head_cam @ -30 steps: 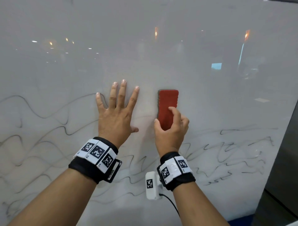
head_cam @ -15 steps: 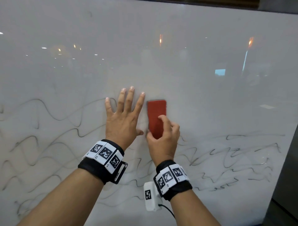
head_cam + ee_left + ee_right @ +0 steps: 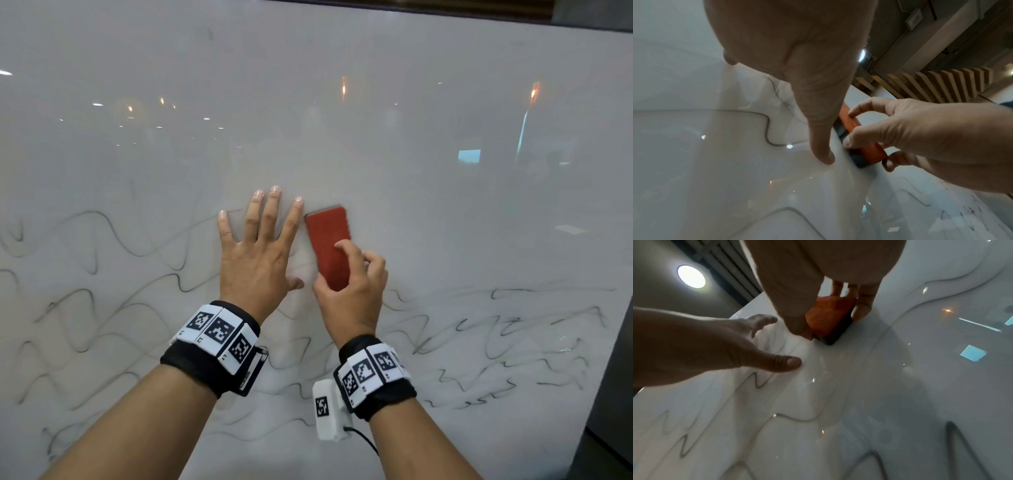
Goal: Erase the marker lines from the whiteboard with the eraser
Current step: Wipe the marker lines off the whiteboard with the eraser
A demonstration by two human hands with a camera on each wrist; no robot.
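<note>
A red eraser (image 3: 328, 240) with a dark felt underside lies flat against the whiteboard (image 3: 411, 154). My right hand (image 3: 352, 287) grips its lower half, thumb on one edge and fingers on the other; the same eraser (image 3: 828, 316) shows in the right wrist view. My left hand (image 3: 260, 253) presses flat on the board with fingers spread, just left of the eraser. Wavy black marker lines (image 3: 102, 240) run across the board's lower half, left and right of both hands. In the left wrist view the thumb (image 3: 822, 146) touches the board beside the eraser (image 3: 869, 151).
The board's upper half is wiped and shows only light reflections. A dark frame edge (image 3: 609, 394) bounds the board at lower right. A wooden slatted ceiling (image 3: 941, 84) appears in the left wrist view.
My right hand has slid the eraser leftward until it sits close beside my left index finger, tilting slightly. The left hand has stayed flat on the board.
</note>
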